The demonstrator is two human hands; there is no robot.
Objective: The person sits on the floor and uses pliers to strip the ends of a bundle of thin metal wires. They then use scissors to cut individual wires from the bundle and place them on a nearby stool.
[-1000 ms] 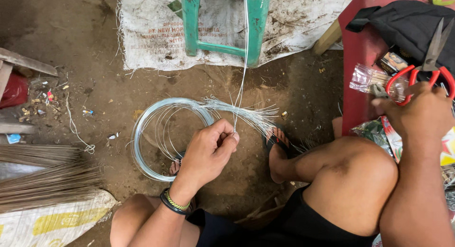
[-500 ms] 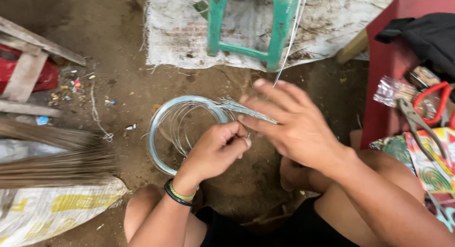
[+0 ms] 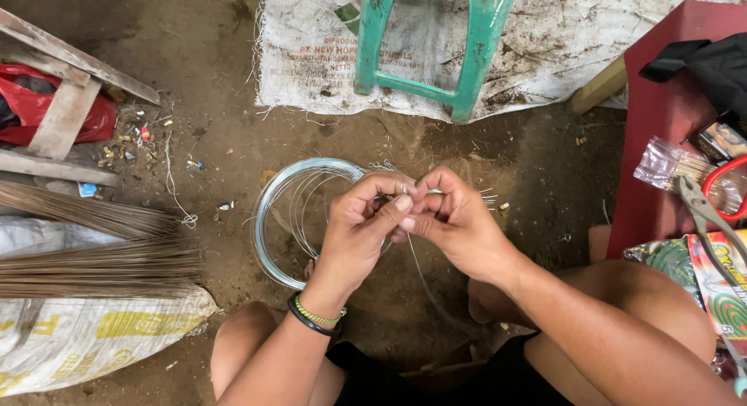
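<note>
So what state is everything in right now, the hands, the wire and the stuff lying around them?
Left hand: fingers pinched shut on a thin wire strand.
Right hand: pinched on the same strand, fingertips touching the left hand.
Wire coil: lying flat on the dirt, loose ends splayed.
Green stool: standing upright on a sack.
Red-handled scissors: lying on the red surface, untouched.
Broom bristles: lying sideways on the ground.
</note>
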